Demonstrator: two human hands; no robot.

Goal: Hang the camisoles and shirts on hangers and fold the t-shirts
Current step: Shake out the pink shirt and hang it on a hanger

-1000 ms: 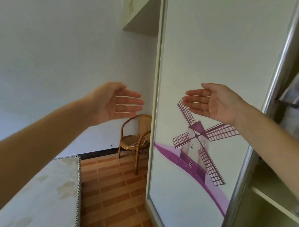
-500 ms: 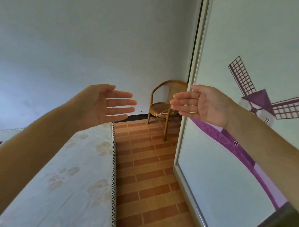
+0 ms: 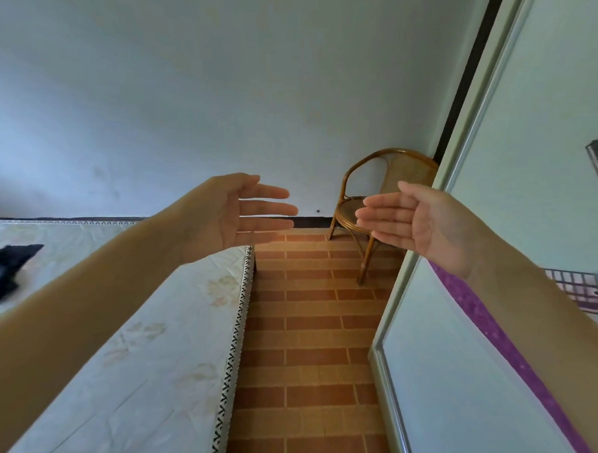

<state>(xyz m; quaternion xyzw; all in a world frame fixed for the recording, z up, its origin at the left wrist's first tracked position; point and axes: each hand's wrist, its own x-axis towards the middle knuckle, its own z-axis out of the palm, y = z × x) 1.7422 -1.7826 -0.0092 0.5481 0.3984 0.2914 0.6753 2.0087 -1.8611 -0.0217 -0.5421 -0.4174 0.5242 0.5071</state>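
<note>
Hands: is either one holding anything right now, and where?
Nothing is held. The left hand and right hand are both open in mid-air, palms facing each other.

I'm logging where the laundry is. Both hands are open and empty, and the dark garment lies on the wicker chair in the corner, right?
Not quite. Both the left hand and the right hand are open and empty, but the dark garment lies on the bed, at the far left of the head view. The chair holds no garment.

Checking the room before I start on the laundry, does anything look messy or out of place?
Only the dark garment, lying crumpled on the mattress at the far left. Both hands, left and right, are raised and hold nothing.
</note>
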